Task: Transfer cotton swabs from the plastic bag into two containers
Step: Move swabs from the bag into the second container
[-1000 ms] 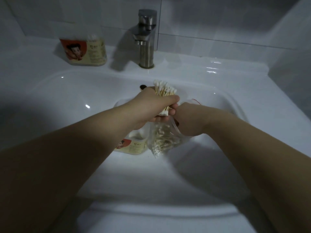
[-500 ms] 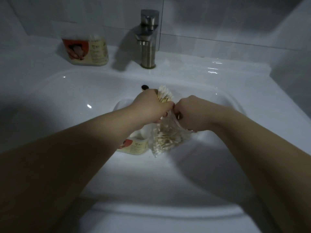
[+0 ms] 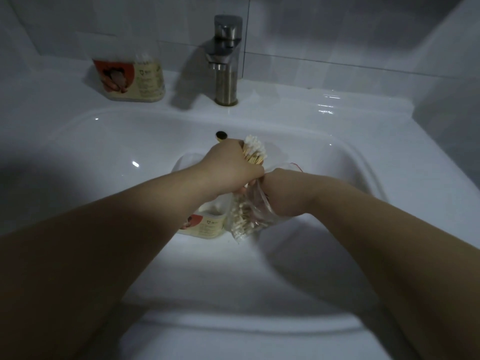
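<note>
Cotton swabs [image 3: 255, 149] gripped in left hand [image 3: 231, 166] over sink [image 3: 130, 141].
White tips and wooden sticks are bunched upright; clear, swab-filled plastic bag [image 3: 246, 220] is clutched by right hand [image 3: 284, 189].

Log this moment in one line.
left hand: grips swab bundle | right hand: holds plastic bag | near container: in basin | far container: on ledge

Bare left hand [image 3: 231, 165], bare right hand [image 3: 284, 190], forearms [image 3: 109, 242] uncovered to the frame's edge
</note>
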Demonstrator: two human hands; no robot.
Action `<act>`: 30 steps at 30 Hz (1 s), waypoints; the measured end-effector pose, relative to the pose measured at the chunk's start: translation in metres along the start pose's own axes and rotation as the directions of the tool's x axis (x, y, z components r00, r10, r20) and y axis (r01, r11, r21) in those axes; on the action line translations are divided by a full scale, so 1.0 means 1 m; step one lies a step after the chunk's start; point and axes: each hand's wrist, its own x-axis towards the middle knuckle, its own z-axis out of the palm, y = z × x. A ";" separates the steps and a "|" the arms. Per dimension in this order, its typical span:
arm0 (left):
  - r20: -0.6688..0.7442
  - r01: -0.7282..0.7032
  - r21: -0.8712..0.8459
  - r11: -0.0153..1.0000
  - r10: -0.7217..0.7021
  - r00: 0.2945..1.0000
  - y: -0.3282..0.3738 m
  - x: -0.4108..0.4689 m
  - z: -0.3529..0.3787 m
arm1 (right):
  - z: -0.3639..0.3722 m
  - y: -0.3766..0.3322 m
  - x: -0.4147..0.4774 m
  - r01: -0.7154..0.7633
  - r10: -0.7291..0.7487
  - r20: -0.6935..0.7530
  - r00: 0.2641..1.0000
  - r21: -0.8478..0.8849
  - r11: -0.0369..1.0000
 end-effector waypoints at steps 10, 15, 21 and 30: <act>0.001 0.020 -0.039 0.999 -0.020 1.000 0.005 -0.001 -0.004 | -0.004 0.000 -0.003 -0.090 0.098 -0.144 0.985 0.063 0.994; 0.034 -0.059 0.074 0.995 0.057 0.998 0.005 -0.004 -0.004 | -0.020 0.009 -0.007 -0.184 0.198 -0.039 0.979 0.228 0.956; 0.115 -0.234 0.431 0.872 0.204 0.972 0.006 -0.006 -0.005 | -0.027 0.013 -0.014 -0.157 0.163 -0.013 0.987 0.193 0.969; 0.168 -0.227 0.607 0.762 0.156 0.973 -0.001 -0.001 -0.011 | -0.031 0.029 -0.026 -0.236 0.307 -0.041 0.951 0.544 0.805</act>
